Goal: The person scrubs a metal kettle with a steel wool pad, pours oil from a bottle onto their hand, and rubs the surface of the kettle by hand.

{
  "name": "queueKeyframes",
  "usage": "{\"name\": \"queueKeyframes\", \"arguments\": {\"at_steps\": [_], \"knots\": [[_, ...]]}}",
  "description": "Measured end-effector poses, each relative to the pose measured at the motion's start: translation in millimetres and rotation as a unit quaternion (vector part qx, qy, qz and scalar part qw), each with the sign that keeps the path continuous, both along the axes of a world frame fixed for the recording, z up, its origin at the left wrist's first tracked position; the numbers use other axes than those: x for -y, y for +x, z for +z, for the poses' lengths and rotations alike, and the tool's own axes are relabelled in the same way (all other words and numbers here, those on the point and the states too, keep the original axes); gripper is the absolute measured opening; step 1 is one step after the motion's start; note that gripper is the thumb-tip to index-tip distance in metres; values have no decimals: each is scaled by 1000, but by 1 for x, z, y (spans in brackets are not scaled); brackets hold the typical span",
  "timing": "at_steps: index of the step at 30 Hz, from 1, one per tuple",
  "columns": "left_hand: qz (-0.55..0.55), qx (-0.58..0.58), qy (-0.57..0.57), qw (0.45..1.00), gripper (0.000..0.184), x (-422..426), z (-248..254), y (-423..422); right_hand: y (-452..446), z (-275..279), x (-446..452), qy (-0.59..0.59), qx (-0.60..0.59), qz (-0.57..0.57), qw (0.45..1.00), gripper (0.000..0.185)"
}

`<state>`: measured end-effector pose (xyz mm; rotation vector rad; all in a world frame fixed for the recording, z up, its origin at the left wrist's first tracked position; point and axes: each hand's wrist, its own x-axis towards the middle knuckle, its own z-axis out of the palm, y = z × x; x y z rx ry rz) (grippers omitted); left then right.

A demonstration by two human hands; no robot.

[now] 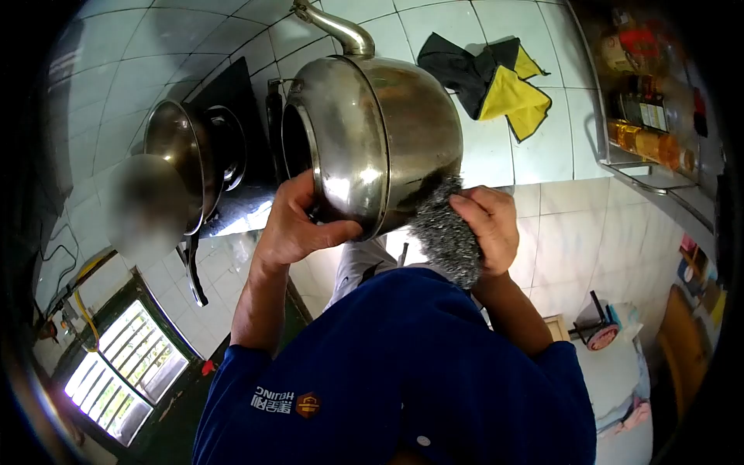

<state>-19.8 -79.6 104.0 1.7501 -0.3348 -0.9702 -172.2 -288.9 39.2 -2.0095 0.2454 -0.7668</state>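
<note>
A large metal kettle [418,108] lies on its side on the tiled counter, its round opening facing left and its spout [341,29] pointing away from me. My left hand [302,221] grips the kettle at the rim of the opening, fingers inside and thumb on the outer wall. In my right hand [492,229] is a grey steel wool scrubber [448,240], pressed against the kettle's lower side near its base. Dark stains mark the metal beside the scrubber. The kettle's handle [274,116] shows in part at the left.
Left of the kettle, a metal wok [178,128] with a long black handle [194,271] sits by the dark stove [248,85]. A black and yellow cloth [511,93] lies on the tiles [542,155]. Bottles [647,143] stand on a metal rack [659,184] at right.
</note>
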Motion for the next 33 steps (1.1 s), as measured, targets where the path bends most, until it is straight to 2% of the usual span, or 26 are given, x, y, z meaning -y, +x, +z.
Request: {"name": "queueKeyframes", "arguments": {"at_steps": [6,8,11,14,16,17,20,21,23,25,27,31,33], "knots": [[2,-3,53,999,54,0,-13,-1,-2,-7,-13,19,8,24,1000,37],[59,-10,53,997,56,7,-13,-3,-8,-21,-15,17,-2,20,1000,39],[69,-20,65,995,57,9,-14,-1,-12,-28,-18,25,-13,7,1000,40],[67,-26,77,994,54,16,-17,1,-11,-42,-21,-10,-28,15,999,46],[67,-20,84,994,54,17,-22,2,-3,-39,-26,31,-28,22,999,60],[68,-12,90,994,53,17,-26,3,-1,-39,-29,32,-29,21,999,60],[61,23,117,991,52,19,-36,5,-1,-36,-29,54,-75,71,993,84],[60,22,118,991,52,20,-38,5,-1,-37,-30,55,-76,70,993,84],[68,15,120,990,48,24,-42,5,1,-40,-32,154,-88,56,983,85],[66,15,123,990,46,37,-36,6,3,-52,-32,135,-75,41,987,83],[65,16,124,990,44,47,-37,3,3,-53,-28,176,-76,31,981,81],[24,84,173,981,40,71,-43,-10,-6,-65,-20,240,-72,-4,968,69],[-32,171,202,964,37,81,-52,-17,-13,-75,-20,268,-75,-20,960,62]]}}
